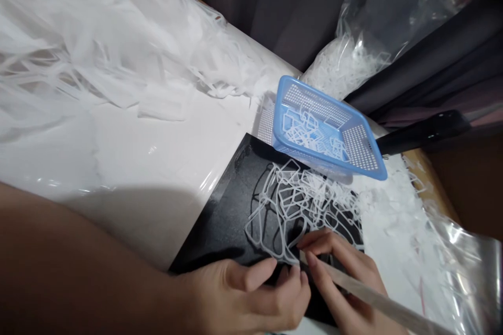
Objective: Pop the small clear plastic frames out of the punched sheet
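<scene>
A tangle of thin white plastic frames (291, 199) lies on a black board (231, 214). My right hand (349, 277) grips a long, flat, pale strip (377, 298) near its tip, at the lower edge of the tangle. Just left of it, my left hand (259, 293) has its fingers curled by the nearest white frames; whether it pinches one is hidden. Behind the board stands a blue basket (369, 159) with more white frames inside.
Sheer white material (98, 26) is heaped at the left and back of the white table (157, 152). A clear bag (341, 63) of white pieces stands behind the basket. White scraps and clear plastic (467, 261) lie at the right, near a black rod (428, 128).
</scene>
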